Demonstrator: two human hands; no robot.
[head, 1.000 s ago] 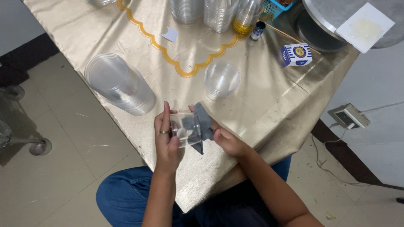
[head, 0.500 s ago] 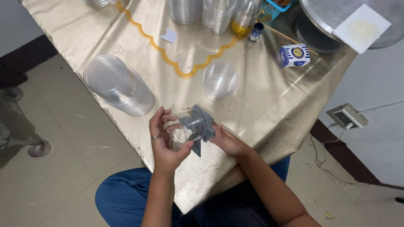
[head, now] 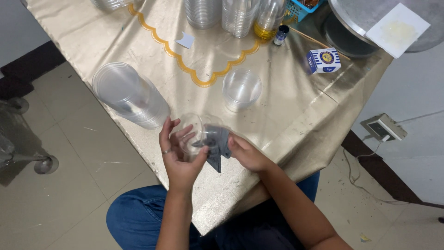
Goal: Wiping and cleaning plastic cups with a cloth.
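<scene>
A small clear plastic cup [head: 194, 134] is held on its side, just above the near edge of the table. It is cupped by the left hand [head: 178, 155], whose fingers are curled around the round, see-through wall. A thin ring is worn on one finger of this hand. A soft grey cloth with a zigzag edge [head: 216, 147] is pinched by the right hand [head: 247, 155] and is pressed against the cup's open mouth. One pointed corner of the cloth hangs down below the cup.

The table is covered by a shiny gold cloth with an orange wavy line [head: 286, 115], smooth but a little wrinkled. To the left of the hands, a tall stack of clear round plastic cups [head: 129, 97] is laid on its side. Just beyond the hands, a short clear plastic cup [head: 241, 89] is stood upright with its mouth open to the top.

At the far edge, more upright stacks of clear plastic cups [head: 203, 11] are lined up. Beside them a clear bottle with yellow liquid [head: 267, 21] and a tiny dark bottle [head: 280, 34] are set. A small white and blue cardboard box [head: 323, 60] is placed to the right, near a big round metal tray [head: 360, 23] with a square white paper [head: 397, 28] on top. A small scrap of white paper [head: 186, 40] is laid flat on the gold cloth.

Blue jeans [head: 134, 217] are worn on the legs under the table. The floor is made of pale, smooth tiles [head: 60, 194].
</scene>
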